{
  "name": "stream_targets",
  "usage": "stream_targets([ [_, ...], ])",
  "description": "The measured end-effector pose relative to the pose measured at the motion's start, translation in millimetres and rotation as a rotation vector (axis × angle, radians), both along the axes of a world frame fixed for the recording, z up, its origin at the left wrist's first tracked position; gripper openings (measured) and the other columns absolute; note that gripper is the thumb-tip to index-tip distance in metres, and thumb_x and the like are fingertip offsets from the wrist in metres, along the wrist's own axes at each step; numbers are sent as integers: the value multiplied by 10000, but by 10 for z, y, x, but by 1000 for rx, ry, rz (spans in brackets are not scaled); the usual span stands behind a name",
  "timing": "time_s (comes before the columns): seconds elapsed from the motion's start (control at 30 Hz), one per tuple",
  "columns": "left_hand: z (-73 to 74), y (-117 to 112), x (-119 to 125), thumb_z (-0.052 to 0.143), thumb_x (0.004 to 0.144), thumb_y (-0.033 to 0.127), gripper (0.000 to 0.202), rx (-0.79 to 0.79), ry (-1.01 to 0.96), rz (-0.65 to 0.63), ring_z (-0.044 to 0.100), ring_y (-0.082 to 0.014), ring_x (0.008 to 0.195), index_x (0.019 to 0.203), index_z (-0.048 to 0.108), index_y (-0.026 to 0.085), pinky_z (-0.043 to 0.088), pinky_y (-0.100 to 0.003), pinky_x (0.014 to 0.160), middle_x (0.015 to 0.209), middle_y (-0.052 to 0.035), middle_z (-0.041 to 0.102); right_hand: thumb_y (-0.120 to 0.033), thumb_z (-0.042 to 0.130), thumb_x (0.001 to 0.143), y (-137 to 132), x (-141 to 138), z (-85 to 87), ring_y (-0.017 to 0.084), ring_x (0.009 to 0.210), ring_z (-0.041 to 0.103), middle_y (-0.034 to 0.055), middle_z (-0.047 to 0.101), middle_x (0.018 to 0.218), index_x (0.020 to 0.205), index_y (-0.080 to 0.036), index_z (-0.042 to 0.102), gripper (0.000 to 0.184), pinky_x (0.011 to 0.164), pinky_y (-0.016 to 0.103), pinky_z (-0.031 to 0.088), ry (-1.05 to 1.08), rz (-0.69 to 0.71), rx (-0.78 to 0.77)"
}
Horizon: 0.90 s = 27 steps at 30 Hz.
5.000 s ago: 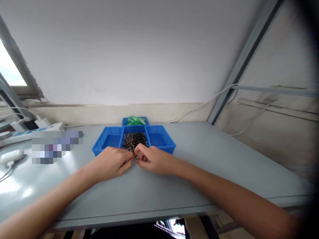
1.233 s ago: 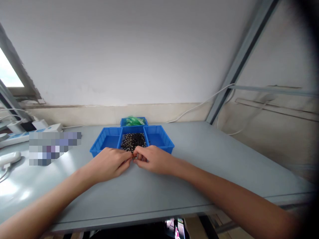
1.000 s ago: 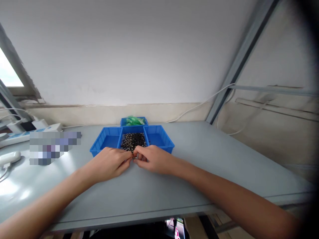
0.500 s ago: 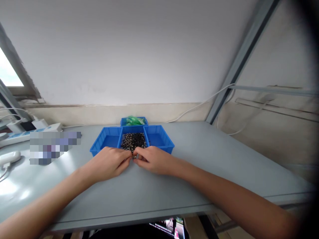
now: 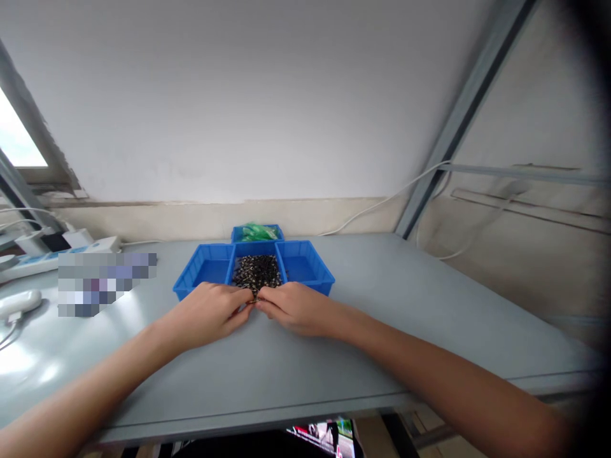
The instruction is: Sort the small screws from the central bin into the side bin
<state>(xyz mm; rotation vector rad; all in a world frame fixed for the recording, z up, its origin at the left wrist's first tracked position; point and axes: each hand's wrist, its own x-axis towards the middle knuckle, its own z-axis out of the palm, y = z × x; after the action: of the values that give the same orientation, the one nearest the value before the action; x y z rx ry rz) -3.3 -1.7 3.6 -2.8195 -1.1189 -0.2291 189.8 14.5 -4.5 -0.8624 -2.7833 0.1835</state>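
My left hand [image 5: 217, 312] and my right hand [image 5: 298, 310] meet fingertip to fingertip at the front edge of the middle blue bin. Both are closed in a pinch around one tiny metallic piece [image 5: 255, 301], mostly hidden by the fingers; its exact kind is too small to make out. Just beyond the fingertips, a heap of small black and silvery metal parts [image 5: 258, 270] fills the middle bin. On either side stand a left blue bin [image 5: 184, 280] and a right blue bin [image 5: 324, 273], with only bare blue plastic visible inside them.
Behind the middle bin, a smaller blue bin [image 5: 233, 234] holds green plastic material [image 5: 258, 231]. A white power strip [image 5: 52, 259] with plugs, a white device [image 5: 21, 304] and a blurred-out item [image 5: 100, 283] lie left on the grey table [image 5: 429, 305]. A lit screen [image 5: 329, 437] shows below the table edge.
The fingers of my right hand have drawn closer together, narrowing the gap between thumb and forefinger. My left hand stays almost in place, and the bins have not moved.
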Motion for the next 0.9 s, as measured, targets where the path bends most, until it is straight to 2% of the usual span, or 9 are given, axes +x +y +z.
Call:
stream_targets([
  [0.33, 15, -26, 9, 307, 888, 218, 263, -46, 48, -11, 572, -143, 628, 742, 520, 170, 346, -251, 533, 720, -6, 611, -245, 283, 918, -1, 12, -3, 116, 599, 496, 16, 570, 698, 753, -161, 503, 288, 554, 233, 310, -8, 14, 3],
  [0.6, 6, -8, 6, 295, 894, 219, 267, -71, 36, -20, 569, -146, 624, 767, 526, 177, 372, -252, 537, 712, -2, 604, -315, 283, 917, -23, 18, 2, 110, 544, 475, -4, 540, 642, 829, -171, 491, 268, 505, 227, 277, 31, -79, -110],
  [0.9, -34, 26, -22, 280, 903, 253, 313, -97, -3, -46, 580, -144, 637, 807, 571, 187, 419, -255, 566, 716, -7, 608, -293, 336, 897, -17, 34, -13, 109, 563, 490, -11, 544, 647, 834, -178, 475, 192, 501, 218, 267, 80, -72, -169],
])
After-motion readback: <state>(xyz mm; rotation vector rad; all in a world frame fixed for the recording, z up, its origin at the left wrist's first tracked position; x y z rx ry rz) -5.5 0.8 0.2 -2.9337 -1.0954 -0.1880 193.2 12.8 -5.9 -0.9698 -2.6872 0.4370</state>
